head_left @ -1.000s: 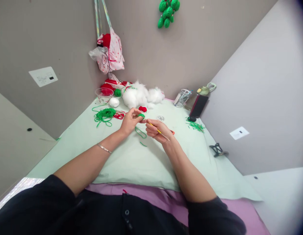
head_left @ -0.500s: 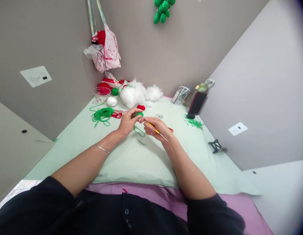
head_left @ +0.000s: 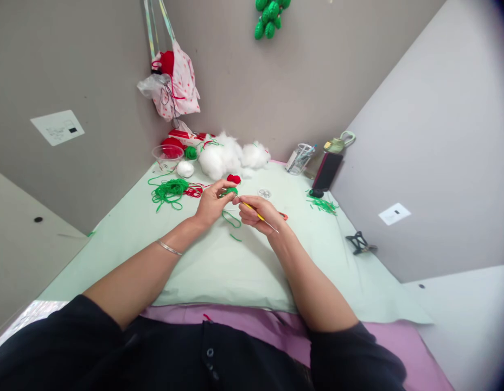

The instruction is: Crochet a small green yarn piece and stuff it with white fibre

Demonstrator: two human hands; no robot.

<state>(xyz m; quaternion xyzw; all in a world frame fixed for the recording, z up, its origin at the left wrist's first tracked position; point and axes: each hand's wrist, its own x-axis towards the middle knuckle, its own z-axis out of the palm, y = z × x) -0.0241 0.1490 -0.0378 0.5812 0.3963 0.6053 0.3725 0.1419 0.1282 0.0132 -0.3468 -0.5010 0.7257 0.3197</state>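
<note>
A small green crochet piece (head_left: 232, 191) is pinched between the thumb and fingers of my left hand (head_left: 212, 203). My right hand (head_left: 259, 210) is closed around a crochet hook (head_left: 252, 208) with a yellow grip, its metal tail pointing back over my wrist. The hook's front end meets the green piece, though its tip is too small to make out. Below my hands a loop of green yarn (head_left: 231, 219) hangs or lies over the cloth, with a short green snippet (head_left: 235, 238) nearby. Just beyond my left fingers sits a red crocheted piece (head_left: 234, 178).
White stuffing (head_left: 221, 157) is heaped at the back. Tangled green yarn (head_left: 170, 193), red yarn (head_left: 194, 190) and a clear tub (head_left: 167, 153) lie to the left. Orange-handled scissors (head_left: 283, 215) show behind my right hand. A pen cup (head_left: 301, 158), a phone (head_left: 328, 171) and green scraps (head_left: 323, 205) stand or lie right.
Both hands keep nearly the same pose, with the hook still at the green piece. The whole view has shifted very slightly.
</note>
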